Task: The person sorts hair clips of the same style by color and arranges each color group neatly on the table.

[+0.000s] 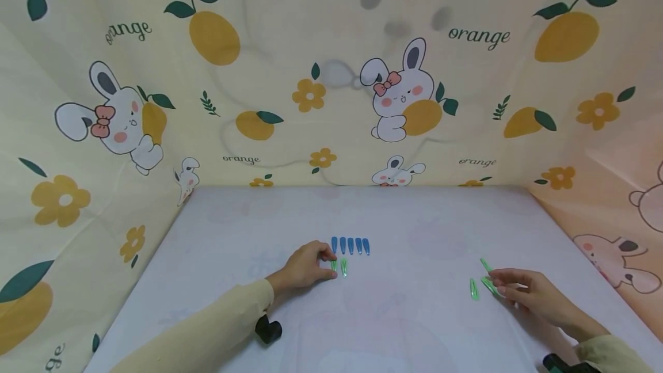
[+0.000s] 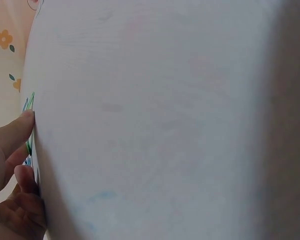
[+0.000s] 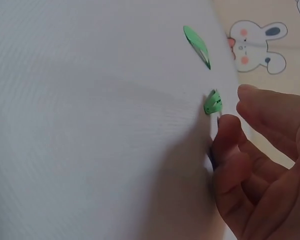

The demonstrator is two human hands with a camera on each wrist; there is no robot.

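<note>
My left hand (image 1: 307, 265) pinches a green snap hair clip (image 1: 334, 266) by its two ends, between thumb and forefinger, at the table surface. Just right of it lies a second green clip (image 1: 344, 267), parallel to it. Above these two is a row of several blue hair clips (image 1: 350, 246), evenly spaced. On the right, my right hand (image 1: 533, 295) hovers low with thumb and forefinger apart, fingertips right at a green clip (image 1: 488, 285). Another green clip (image 1: 484, 264) shows beyond the fingertips, and one more (image 1: 473, 289) lies to their left.
A pale cloth covers the table (image 1: 409, 315). Patterned fabric walls (image 1: 331, 45) with rabbits and oranges enclose it at the back and sides. Dark wrist devices show under the left sleeve (image 1: 223, 315) and by the right cuff (image 1: 608, 353).
</note>
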